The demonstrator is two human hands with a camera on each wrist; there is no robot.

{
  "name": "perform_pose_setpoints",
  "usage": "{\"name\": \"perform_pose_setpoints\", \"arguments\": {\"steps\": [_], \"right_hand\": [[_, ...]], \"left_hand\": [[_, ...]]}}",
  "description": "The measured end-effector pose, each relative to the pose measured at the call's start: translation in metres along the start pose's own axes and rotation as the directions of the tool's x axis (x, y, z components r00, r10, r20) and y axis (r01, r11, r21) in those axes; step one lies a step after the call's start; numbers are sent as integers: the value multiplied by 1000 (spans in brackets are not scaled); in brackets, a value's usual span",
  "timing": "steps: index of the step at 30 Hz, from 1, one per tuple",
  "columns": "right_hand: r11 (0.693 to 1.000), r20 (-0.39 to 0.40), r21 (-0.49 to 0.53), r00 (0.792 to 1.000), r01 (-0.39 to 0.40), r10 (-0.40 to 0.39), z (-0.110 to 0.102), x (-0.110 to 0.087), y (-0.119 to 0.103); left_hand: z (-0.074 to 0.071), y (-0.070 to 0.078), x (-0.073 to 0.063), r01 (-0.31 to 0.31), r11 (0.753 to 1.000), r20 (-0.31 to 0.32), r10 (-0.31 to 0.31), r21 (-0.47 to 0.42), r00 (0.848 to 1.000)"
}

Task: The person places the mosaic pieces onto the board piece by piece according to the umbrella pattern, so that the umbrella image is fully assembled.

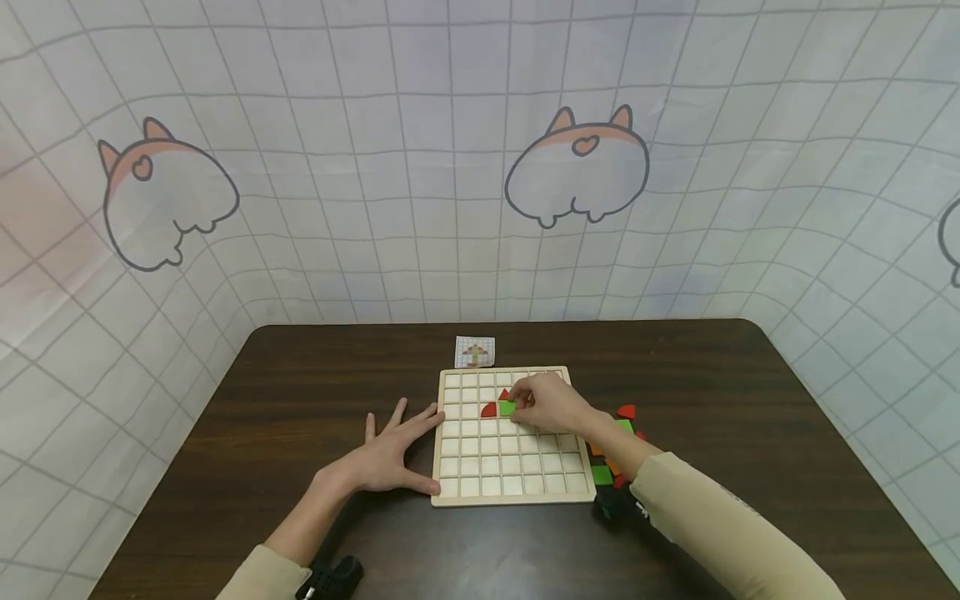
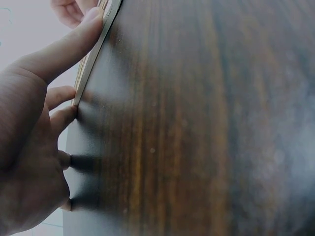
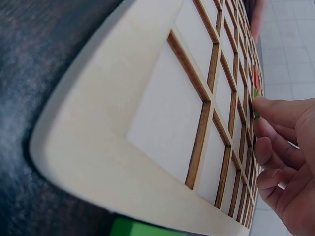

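A pale wooden grid board (image 1: pixel 491 487) lies on the dark table. The left hand (image 1: pixel 386 458) is spread along the board's left side, its thumb at the lower left corner and its fingertips at the edge higher up. The right hand (image 1: pixel 551 402) reaches over the upper middle of the grid, thumb and index finger pinching at a green square (image 1: pixel 506 408). The right wrist view has the thumb tip overlapping that green piece, and the other fingers are curled. A red quarter-round piece (image 1: pixel 489 410) sits left of the green square, and a red triangle (image 1: pixel 504 394) sits above it.
A small card (image 1: pixel 475 352) with a coloured pattern on a grid lies behind the board. Red, orange and green pieces, including a green block (image 1: pixel 602 475), lie right of the board, partly hidden by the right forearm. A patterned white curtain (image 1: pixel 450 167) surrounds the table.
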State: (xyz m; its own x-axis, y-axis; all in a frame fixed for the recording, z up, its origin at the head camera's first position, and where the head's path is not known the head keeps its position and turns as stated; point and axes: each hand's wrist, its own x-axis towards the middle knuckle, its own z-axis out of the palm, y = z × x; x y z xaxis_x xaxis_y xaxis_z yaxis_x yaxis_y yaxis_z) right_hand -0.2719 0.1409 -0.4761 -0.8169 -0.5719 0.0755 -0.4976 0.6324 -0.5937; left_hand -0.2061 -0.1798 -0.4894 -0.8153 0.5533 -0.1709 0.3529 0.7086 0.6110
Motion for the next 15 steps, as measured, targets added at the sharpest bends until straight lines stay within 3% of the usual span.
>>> {"name": "perform_pose_setpoints", "arguments": {"steps": [10,15], "right_hand": [[1000,-2,-1,1000,13,-13,3,2,4],[998,13,61,1000,1,-2,-4,-4,5]], "left_hand": [[-1,1,0,0,1000,4,0,2,1000],[-1,1,0,3,1000,-1,-3,-1,1000]]}}
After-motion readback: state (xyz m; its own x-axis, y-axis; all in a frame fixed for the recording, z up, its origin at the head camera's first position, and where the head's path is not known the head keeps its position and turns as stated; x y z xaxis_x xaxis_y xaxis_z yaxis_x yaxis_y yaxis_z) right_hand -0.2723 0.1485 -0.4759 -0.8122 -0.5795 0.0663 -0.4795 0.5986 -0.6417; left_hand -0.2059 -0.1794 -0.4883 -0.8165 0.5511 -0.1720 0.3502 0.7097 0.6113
